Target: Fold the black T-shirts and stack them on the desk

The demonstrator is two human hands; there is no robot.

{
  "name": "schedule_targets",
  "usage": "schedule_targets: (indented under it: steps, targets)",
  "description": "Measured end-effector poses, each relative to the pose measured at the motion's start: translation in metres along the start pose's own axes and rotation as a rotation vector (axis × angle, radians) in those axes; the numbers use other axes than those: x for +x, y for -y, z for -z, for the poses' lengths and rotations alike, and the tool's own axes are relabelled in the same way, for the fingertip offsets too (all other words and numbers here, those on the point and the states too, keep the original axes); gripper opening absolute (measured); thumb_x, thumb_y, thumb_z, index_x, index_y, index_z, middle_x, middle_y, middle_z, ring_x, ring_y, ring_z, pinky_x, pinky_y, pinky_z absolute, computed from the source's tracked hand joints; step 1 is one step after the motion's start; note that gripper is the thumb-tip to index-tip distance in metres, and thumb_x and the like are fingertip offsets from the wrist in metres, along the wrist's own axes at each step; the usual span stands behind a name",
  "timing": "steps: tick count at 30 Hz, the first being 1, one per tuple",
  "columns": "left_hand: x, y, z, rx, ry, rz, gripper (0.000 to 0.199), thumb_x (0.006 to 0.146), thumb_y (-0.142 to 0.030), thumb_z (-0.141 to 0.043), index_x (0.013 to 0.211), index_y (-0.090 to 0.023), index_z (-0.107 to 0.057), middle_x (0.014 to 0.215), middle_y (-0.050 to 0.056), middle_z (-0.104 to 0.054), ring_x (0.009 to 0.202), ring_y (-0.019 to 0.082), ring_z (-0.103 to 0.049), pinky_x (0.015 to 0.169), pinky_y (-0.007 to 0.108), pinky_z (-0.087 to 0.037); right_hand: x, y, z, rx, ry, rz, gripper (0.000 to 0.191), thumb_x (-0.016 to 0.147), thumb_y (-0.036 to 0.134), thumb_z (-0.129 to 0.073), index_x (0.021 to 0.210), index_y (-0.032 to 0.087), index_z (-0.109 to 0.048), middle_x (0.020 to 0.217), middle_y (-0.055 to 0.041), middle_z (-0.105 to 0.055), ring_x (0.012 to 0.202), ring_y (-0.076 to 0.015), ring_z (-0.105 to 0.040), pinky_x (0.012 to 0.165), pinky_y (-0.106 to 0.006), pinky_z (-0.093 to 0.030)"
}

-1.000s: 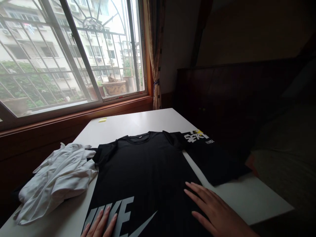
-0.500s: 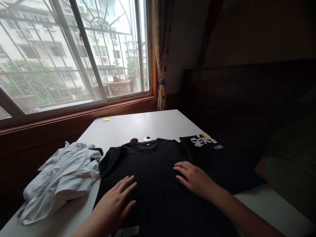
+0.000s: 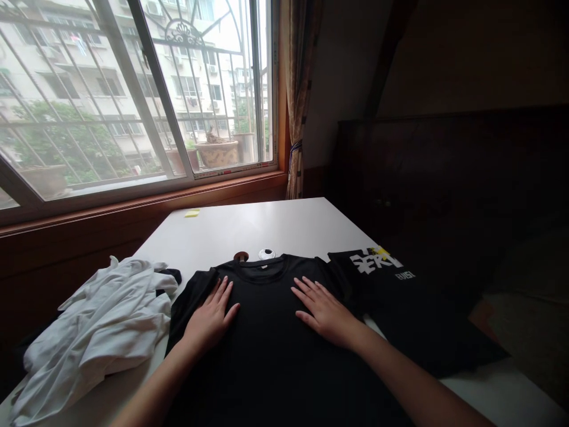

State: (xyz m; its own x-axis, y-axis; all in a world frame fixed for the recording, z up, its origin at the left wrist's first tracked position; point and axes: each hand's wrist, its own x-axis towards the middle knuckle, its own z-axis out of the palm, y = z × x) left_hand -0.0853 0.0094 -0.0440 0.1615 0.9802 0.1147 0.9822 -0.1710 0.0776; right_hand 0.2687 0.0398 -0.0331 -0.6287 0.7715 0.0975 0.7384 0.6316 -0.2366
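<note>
A black T-shirt [image 3: 267, 350] lies spread out on the white table, its round collar towards the far side. My left hand [image 3: 211, 314] rests flat on the shirt's upper left part, near the shoulder, fingers stretched out. On the upper right part lies my right hand [image 3: 326, 311], palm down with its fingers apart. Neither hand grips the cloth. The lower part of the shirt runs out of view at the bottom.
A rumpled heap of white clothing [image 3: 102, 332] lies at the left of the white table [image 3: 249, 228]. At the right is another black garment [image 3: 413, 320] with white and yellow print. Beyond the collar are a brown disc [image 3: 241, 256] and a white round object [image 3: 267, 254]. A yellow note [image 3: 192, 213] sits farther back.
Both my hands have moved up the shirt towards the collar and shoulders, and now lie flat there. The camera view has shifted slightly.
</note>
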Motion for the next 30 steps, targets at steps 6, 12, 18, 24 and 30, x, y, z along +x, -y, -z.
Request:
schedule_targets:
  steps: [6,12,18,24,30]
  targets:
    - [-0.031,-0.009,0.002,0.039,0.018,0.071,0.066,0.103,-0.055,-0.034,0.159,-0.021,-0.025,0.167,0.001,-0.012,0.153,0.024,-0.017,0.115,0.037,-0.039,-0.008,0.007,0.003,0.061,0.034,0.043,0.063,0.101,0.058,-0.038,0.157,0.03,-0.032,0.166,-0.0023,-0.023,0.154,-0.027,-0.017,0.125,-0.051,-0.019]
    - [-0.031,-0.008,0.008,0.093,0.021,0.038,0.063,0.102,-0.053,-0.039,0.156,-0.02,-0.035,0.165,0.007,-0.021,0.152,0.03,-0.023,0.106,0.043,-0.049,-0.013,-0.025,0.034,0.081,-0.213,-0.037,0.049,0.099,0.043,-0.047,0.145,0.027,-0.051,0.149,-0.0065,-0.053,0.136,-0.0259,-0.049,0.115,-0.044,-0.039]
    - [0.006,-0.029,0.016,0.14,-0.053,-0.111,0.067,0.101,-0.057,-0.039,0.153,-0.014,-0.04,0.164,0.013,-0.022,0.152,0.032,-0.019,0.12,0.055,-0.028,-0.027,-0.1,0.039,-0.116,-0.48,-0.51,0.041,0.092,0.039,-0.053,0.126,0.019,-0.064,0.119,-0.0148,-0.065,0.114,-0.0351,-0.06,0.099,-0.052,-0.048]
    - [0.039,-0.04,-0.006,0.088,-0.076,0.033,0.067,0.103,-0.052,-0.038,0.155,-0.011,-0.034,0.164,0.017,-0.023,0.152,0.032,-0.018,0.122,0.053,-0.023,-0.03,-0.129,0.019,0.064,-0.418,-0.743,0.058,0.083,0.054,-0.062,0.128,0.017,-0.059,0.115,-0.0161,-0.067,0.102,-0.0333,-0.067,0.086,-0.046,-0.053]
    - [0.036,-0.027,-0.018,0.038,-0.156,0.024,0.065,0.102,-0.051,-0.039,0.155,-0.013,-0.033,0.163,0.016,-0.027,0.152,0.03,-0.021,0.122,0.051,-0.023,-0.033,-0.129,0.036,0.347,-0.411,-0.743,0.048,0.078,0.049,-0.068,0.112,0.016,-0.07,0.095,-0.0125,-0.075,0.089,-0.0313,-0.071,0.08,-0.043,-0.056]
